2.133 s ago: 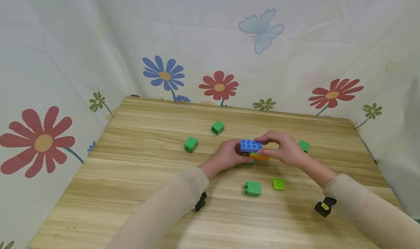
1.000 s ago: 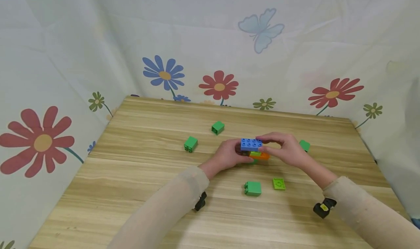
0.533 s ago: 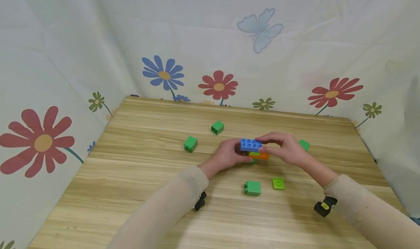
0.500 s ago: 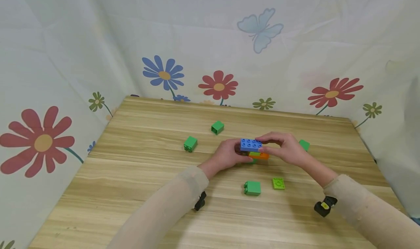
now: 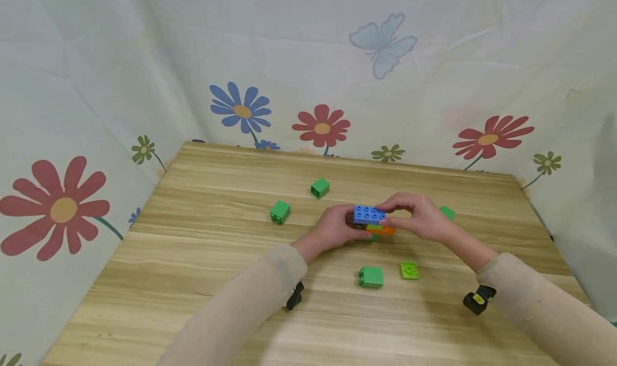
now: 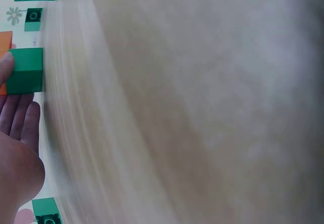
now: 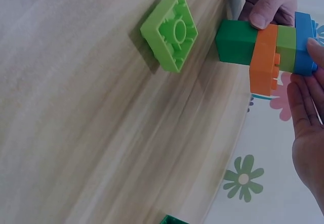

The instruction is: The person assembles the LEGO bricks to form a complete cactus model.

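Observation:
A stack of toy building bricks stands between both hands, right of the table's middle. From the bottom it runs green brick, orange brick, lime brick and a studded blue brick on top. My left hand grips the lower part from the left, its thumb where green meets orange. My right hand pinches the blue brick's right end between thumb and fingers. In the left wrist view the green brick shows above the left hand's fingers.
Loose green blocks lie around the stack: one behind-left, another farther left, one in front, and one partly behind the right hand. A flat lime brick lies underside up on the wooden table. A flowered cloth hangs behind.
Both hands keep their hold on the stack, nearly in place. The right forearm has shifted very slightly. The loose bricks have not moved.

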`<move>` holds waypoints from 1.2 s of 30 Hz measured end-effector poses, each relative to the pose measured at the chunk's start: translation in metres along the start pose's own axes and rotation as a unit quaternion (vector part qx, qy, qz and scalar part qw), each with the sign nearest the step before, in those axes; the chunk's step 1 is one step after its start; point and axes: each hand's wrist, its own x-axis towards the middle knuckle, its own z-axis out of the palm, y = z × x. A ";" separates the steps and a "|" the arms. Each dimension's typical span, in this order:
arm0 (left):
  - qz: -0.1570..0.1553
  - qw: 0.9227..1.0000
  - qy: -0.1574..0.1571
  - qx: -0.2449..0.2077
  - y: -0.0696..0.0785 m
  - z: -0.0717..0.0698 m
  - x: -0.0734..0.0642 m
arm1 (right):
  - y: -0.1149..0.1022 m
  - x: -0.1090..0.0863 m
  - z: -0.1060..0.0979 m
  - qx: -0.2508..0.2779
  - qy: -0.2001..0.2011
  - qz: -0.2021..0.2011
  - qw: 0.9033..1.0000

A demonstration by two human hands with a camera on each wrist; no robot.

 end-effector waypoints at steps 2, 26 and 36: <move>0.000 1.000 0.000 0.001 0.000 0.000 0.000 | -0.001 0.001 -0.001 -0.007 -0.002 0.004 1.000; 0.010 1.000 -0.007 -0.009 -0.003 0.000 0.000 | 0.002 -0.005 0.006 -0.003 0.017 0.006 1.000; 0.013 0.999 -0.029 0.026 -0.005 -0.014 -0.004 | 0.002 -0.006 0.007 -0.001 0.018 0.015 1.000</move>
